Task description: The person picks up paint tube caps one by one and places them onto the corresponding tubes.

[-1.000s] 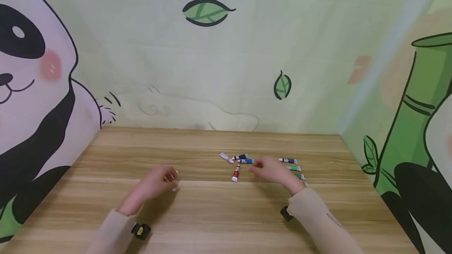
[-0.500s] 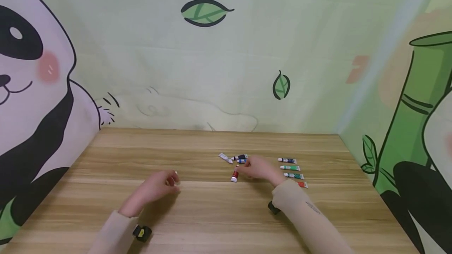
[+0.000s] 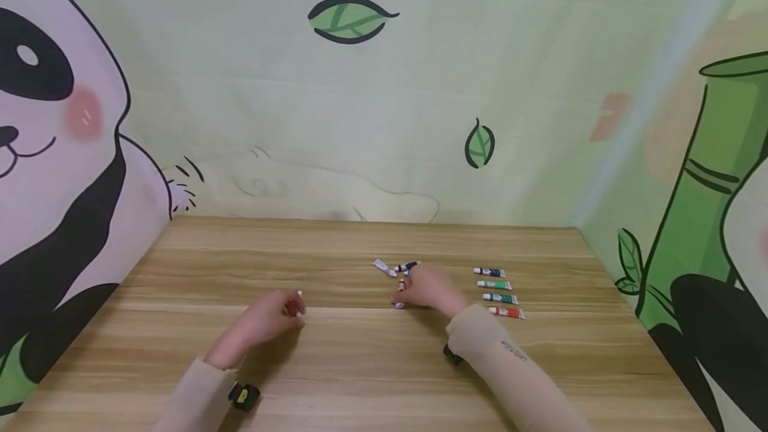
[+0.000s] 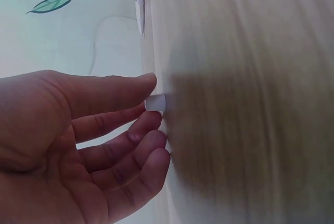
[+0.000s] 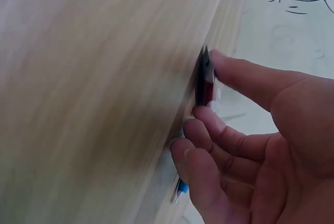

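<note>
My right hand (image 3: 429, 289) is over a small red paint tube (image 5: 207, 88) that lies on the table. Thumb and forefinger take it from both sides in the right wrist view. In the head view the hand covers part of that tube. Just behind, a dark paint tube (image 3: 408, 267), a white one (image 3: 384, 267) and a mostly covered blue one lie close together. Further left, my left hand (image 3: 264, 317) pinches a small white piece (image 4: 155, 103) between thumb and forefinger, low over the table; its kind is not plain.
To the right, a column of paint tubes lies in order: dark blue (image 3: 489, 273), light green (image 3: 494, 285), dark green (image 3: 501, 299) and red-orange (image 3: 507, 313). The wooden table (image 3: 336, 379) ends at a printed cloth backdrop (image 3: 240, 85).
My right hand has moved left from beside the tube column to the red paint tube and now pinches it. The left hand has hardly moved.
</note>
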A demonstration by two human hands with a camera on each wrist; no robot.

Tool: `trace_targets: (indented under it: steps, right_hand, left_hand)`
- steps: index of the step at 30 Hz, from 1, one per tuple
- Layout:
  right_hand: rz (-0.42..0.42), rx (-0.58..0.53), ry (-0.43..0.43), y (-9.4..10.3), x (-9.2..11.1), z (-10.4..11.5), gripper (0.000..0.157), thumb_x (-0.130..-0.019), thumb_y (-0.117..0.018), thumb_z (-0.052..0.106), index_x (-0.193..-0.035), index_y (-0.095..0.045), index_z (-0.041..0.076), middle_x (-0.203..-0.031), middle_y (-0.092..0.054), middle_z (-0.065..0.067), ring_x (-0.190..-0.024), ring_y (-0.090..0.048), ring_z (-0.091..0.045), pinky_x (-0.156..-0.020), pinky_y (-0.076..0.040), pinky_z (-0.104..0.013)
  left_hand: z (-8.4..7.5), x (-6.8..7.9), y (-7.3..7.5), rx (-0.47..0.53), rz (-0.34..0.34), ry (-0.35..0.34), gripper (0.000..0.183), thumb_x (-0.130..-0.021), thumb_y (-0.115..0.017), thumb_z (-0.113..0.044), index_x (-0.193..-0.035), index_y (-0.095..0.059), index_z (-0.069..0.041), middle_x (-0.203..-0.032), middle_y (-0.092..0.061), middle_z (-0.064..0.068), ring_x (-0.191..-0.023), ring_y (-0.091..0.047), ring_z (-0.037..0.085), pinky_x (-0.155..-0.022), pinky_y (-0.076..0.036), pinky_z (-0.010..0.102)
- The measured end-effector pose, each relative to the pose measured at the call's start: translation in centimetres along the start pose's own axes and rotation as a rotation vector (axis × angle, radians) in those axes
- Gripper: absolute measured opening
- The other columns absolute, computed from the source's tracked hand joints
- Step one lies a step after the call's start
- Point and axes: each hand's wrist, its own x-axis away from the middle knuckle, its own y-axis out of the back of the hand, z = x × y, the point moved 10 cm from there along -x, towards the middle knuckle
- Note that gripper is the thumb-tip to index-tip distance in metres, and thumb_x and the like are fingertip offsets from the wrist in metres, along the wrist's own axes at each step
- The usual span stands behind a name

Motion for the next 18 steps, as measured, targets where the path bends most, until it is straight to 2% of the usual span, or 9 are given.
trace_targets:
  steps: [5,12,18]
  right_hand:
    - [-0.012,0.057,0.057,-0.26,-0.05,0.84,0.048,-0.084,-0.08,0.037,-0.052,-0.049,0.021,-0.047,-0.036,0.012,-0.048,-0.035,-0.008,-0.047,-0.025,-0.026]
    - [0.0,-0.014,0.05,-0.82,-0.03,0.65,0.051,-0.082,-0.082,0.035,-0.05,-0.046,0.02,-0.045,-0.034,0.013,-0.045,-0.032,-0.006,-0.044,-0.023,-0.024]
    - [0.0,-0.033,0.042,-0.86,-0.03,0.45,0.051,-0.081,-0.083,0.034,-0.05,-0.045,0.02,-0.046,-0.034,0.012,-0.045,-0.033,-0.006,-0.043,-0.023,-0.024]
  left_hand:
    - [-0.37,0.18,0.06,-0.023,-0.002,-0.015,0.011,-0.084,-0.075,-0.005,-0.088,-0.065,-0.005,-0.077,-0.059,-0.002,-0.071,-0.052,0.012,-0.066,-0.045,0.031]
    - [-0.49,0.35,0.0,-0.036,0.008,0.0,0.012,-0.083,-0.076,-0.004,-0.089,-0.066,-0.004,-0.077,-0.061,-0.001,-0.072,-0.055,0.013,-0.067,-0.047,0.032]
    - [-0.3,0.31,0.1,-0.025,0.011,0.021,0.013,-0.083,-0.075,-0.003,-0.091,-0.065,-0.003,-0.078,-0.062,0.001,-0.073,-0.056,0.014,-0.067,-0.048,0.034]
